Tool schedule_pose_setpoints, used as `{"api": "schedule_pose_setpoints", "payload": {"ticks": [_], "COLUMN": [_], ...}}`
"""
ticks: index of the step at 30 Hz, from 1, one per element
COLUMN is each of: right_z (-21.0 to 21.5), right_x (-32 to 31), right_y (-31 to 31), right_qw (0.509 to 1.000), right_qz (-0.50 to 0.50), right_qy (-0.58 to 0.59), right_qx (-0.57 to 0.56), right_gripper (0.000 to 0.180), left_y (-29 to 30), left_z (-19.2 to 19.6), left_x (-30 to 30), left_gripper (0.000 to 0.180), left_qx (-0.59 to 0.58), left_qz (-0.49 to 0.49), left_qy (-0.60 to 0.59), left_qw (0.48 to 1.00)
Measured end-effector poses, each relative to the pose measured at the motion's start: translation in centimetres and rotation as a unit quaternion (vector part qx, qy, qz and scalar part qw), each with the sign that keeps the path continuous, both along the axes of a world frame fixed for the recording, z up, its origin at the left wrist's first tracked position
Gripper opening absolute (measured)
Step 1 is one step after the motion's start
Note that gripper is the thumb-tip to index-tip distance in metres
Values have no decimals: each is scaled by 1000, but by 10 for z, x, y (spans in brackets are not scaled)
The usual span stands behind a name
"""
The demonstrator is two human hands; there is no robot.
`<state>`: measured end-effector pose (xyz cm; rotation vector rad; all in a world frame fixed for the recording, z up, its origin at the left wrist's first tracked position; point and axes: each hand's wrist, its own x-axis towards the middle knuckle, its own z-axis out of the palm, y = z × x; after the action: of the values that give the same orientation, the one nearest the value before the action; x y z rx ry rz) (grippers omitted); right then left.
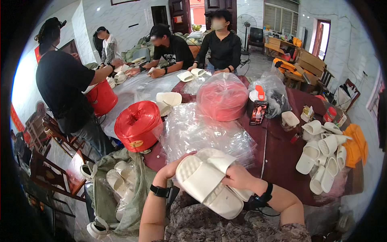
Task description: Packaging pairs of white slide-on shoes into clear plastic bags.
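Observation:
A pair of cream slippers (pixel 198 180) is held together in front of me, tilted, above the near edge of the table. My left hand (pixel 172 167) is closed round the left edge of the pair, its fingers partly hidden behind the slippers. My right hand (pixel 242 177) grips the pair from the right, beside a strap; its fingertips are partly covered. Just beyond the slippers lies a stack of clear plastic bags (pixel 187 131) on the dark red tabletop (pixel 274 161).
A red twine roll (pixel 137 125) and a plastic-wrapped pink roll (pixel 222 99) stand on the table. Loose slippers (pixel 329 165) are piled right, near a phone (pixel 258 113). A green sack (pixel 141 183) of slippers is at left. Several people work across the table.

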<state>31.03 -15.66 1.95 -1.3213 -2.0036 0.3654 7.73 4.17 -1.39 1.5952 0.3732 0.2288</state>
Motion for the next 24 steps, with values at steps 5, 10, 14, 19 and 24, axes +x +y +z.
{"api": "schedule_pose_setpoints", "payload": {"ticks": [5,10,14,19,24], "right_z": [-19,-11,3,-28,-25], "right_x": [22,7,-8,-2,0], "right_y": [-11,-19,-22,-5,29], "right_qw": [979,962,953,970,961], "right_qz": [-155,-207,-196,-208,-255], "right_qy": [-96,-170,-229,-122,-22], "right_qx": [-88,-53,31,36,-101], "right_gripper": [40,35,28,14,23], "left_y": [-22,-76,-103,-122,-133], "left_z": [22,62,74,85,87], "left_x": [6,27,37,47,52], "left_gripper": [54,47,47,48,46], "left_qx": [9,594,607,533,461], "left_qz": [55,131,48,-41,-128], "left_qy": [69,118,20,-50,-122], "left_qw": [996,785,793,844,869]}}
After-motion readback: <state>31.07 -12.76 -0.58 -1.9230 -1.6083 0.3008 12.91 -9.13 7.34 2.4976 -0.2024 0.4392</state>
